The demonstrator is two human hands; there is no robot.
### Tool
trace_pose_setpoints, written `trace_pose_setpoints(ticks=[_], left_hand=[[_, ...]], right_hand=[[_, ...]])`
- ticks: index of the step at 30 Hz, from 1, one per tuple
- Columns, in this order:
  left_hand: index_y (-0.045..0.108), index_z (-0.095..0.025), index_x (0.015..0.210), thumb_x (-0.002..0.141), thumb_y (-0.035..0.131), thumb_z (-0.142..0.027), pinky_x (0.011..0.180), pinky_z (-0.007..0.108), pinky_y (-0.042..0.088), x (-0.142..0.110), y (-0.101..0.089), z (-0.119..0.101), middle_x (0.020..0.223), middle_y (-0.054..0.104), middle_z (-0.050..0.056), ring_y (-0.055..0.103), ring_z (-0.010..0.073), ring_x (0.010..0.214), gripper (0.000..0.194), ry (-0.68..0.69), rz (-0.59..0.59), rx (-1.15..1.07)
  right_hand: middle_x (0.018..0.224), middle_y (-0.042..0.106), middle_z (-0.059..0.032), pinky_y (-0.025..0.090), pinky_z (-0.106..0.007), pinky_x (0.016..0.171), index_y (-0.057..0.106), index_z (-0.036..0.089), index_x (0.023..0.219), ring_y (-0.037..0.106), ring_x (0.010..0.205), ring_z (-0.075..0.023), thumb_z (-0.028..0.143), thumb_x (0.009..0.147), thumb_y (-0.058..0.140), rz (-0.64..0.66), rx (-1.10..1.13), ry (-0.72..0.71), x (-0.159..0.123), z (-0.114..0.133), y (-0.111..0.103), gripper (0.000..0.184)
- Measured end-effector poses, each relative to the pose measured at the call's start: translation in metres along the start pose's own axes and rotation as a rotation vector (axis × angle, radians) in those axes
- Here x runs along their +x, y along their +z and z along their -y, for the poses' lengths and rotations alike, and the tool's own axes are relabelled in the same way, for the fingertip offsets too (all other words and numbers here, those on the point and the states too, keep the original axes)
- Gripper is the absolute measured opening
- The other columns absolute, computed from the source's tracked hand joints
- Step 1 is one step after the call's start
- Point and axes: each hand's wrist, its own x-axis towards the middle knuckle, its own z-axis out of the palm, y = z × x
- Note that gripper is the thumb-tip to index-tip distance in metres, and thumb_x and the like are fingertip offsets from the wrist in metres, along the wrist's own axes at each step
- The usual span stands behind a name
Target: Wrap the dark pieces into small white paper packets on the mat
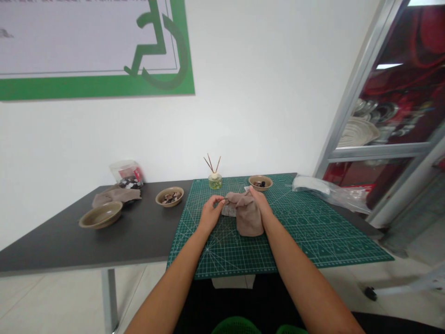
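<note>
A taupe cloth piece (249,220), bag-like in shape, is held up just above the green cutting mat (208,255). My left hand (211,214) pinches its gathered left edge between thumb and fingertips; whether a cord lies in that pinch is too small to tell. A paler grey patch of fabric (228,210) shows beside those fingers. On the other side, my right hand (260,204) is closed on the upper right of the cloth, its fingers partly hidden behind it. A small white bit sticks up by the right fingertips.
Behind the cloth stand a reed diffuser (215,181) and a bowl with dark pieces (255,177). Leftward are a bowl of small pieces (162,191), another bowl (100,224), more cloth (114,194) and a clear bag (127,169). Plastic packaging (330,190) lies right.
</note>
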Motion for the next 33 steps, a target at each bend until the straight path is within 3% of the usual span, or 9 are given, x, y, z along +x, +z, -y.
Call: trace_pose_setpoints(ticks=[2, 6, 10, 14, 18, 21, 26, 28, 33], left_hand=[[0.055, -0.017, 0.087, 0.081, 0.049, -0.028, 0.083, 0.033, 0.046, 0.000, 0.003, 0.001, 0.092, 0.066, 0.005, 0.061, 0.0184, 0.089, 0.014, 0.007, 0.040, -0.108], [0.049, -0.019, 0.089, 0.083, 0.046, -0.029, 0.092, 0.038, 0.042, -0.001, 0.007, 0.002, 0.116, 0.060, 0.011, 0.056, 0.0203, 0.107, 0.012, 0.083, 0.099, -0.287], [0.047, -0.019, 0.089, 0.085, 0.044, -0.027, 0.097, 0.042, 0.037, 0.000, 0.006, 0.007, 0.127, 0.051, 0.013, 0.051, 0.0219, 0.114, 0.010, 0.105, -0.009, -0.185], [0.049, -0.019, 0.091, 0.086, 0.043, -0.025, 0.099, 0.042, 0.035, -0.002, 0.004, 0.007, 0.125, 0.053, 0.012, 0.049, 0.0215, 0.115, 0.010, 0.142, -0.054, -0.050], [0.053, -0.020, 0.088, 0.085, 0.046, -0.022, 0.101, 0.041, 0.033, -0.005, 0.006, 0.002, 0.121, 0.055, 0.010, 0.048, 0.0210, 0.116, 0.008, 0.245, 0.058, 0.036], [0.056, -0.020, 0.085, 0.082, 0.049, -0.019, 0.102, 0.043, 0.031, -0.005, 0.008, 0.001, 0.120, 0.055, 0.009, 0.045, 0.0225, 0.117, 0.007, 0.264, 0.093, 0.098], [0.058, -0.019, 0.085, 0.079, 0.050, -0.015, 0.102, 0.044, 0.029, -0.002, 0.007, 0.008, 0.120, 0.055, 0.010, 0.045, 0.0226, 0.117, 0.011, 0.213, 0.021, 0.105], [0.059, -0.019, 0.083, 0.079, 0.051, -0.016, 0.102, 0.043, 0.030, -0.001, 0.005, 0.010, 0.118, 0.056, 0.009, 0.046, 0.0222, 0.115, 0.009, 0.193, -0.028, 0.094], [0.060, -0.020, 0.075, 0.076, 0.057, -0.018, 0.100, 0.043, 0.030, -0.001, 0.002, 0.008, 0.113, 0.058, 0.007, 0.046, 0.0226, 0.112, 0.003, 0.168, -0.110, 0.122]], right_hand=[[0.055, 0.056, -0.0028, 0.043, -0.029, 0.056, 0.052, 0.020, 0.057, 0.055, 0.061, -0.0187, 0.046, 0.089, 0.029, -0.009, 0.019, 0.038, -0.004, 0.005, 0.006, 0.048], [0.048, 0.047, 0.0016, 0.037, -0.027, 0.050, 0.043, 0.021, 0.051, 0.047, 0.053, -0.0158, 0.053, 0.082, 0.036, 0.026, 0.078, 0.020, -0.020, 0.026, 0.021, 0.045], [0.046, 0.043, 0.0039, 0.033, -0.026, 0.046, 0.042, 0.021, 0.052, 0.041, 0.047, -0.0132, 0.056, 0.078, 0.043, 0.179, 0.252, 0.001, -0.030, 0.042, 0.028, 0.044], [0.041, 0.039, 0.0054, 0.031, -0.026, 0.043, 0.039, 0.022, 0.050, 0.038, 0.040, -0.0125, 0.060, 0.074, 0.047, 0.151, 0.444, 0.150, -0.029, 0.043, 0.028, 0.045], [0.051, 0.050, 0.0038, 0.039, -0.028, 0.052, 0.045, 0.022, 0.056, 0.047, 0.050, -0.0142, 0.058, 0.071, 0.054, 0.104, 0.656, 0.214, -0.028, 0.043, 0.026, 0.041], [0.065, 0.060, 0.0006, 0.045, -0.030, 0.064, 0.052, 0.021, 0.064, 0.056, 0.065, -0.0166, 0.055, 0.072, 0.054, 0.149, 0.746, 0.212, -0.030, 0.048, 0.023, 0.035], [0.094, 0.065, -0.0040, 0.045, -0.033, 0.084, 0.062, 0.020, 0.084, 0.058, 0.091, -0.0192, 0.039, 0.074, 0.058, 0.297, 0.595, -0.011, -0.034, 0.052, 0.027, 0.022], [0.100, 0.064, -0.0045, 0.043, -0.035, 0.090, 0.061, 0.021, 0.096, 0.058, 0.096, -0.0189, 0.032, 0.073, 0.059, 0.318, 0.542, -0.088, -0.035, 0.052, 0.031, 0.025], [0.107, 0.062, -0.0054, 0.041, -0.038, 0.094, 0.059, 0.021, 0.104, 0.058, 0.101, -0.0188, 0.025, 0.075, 0.058, 0.352, 0.527, -0.132, -0.038, 0.050, 0.038, 0.029]])
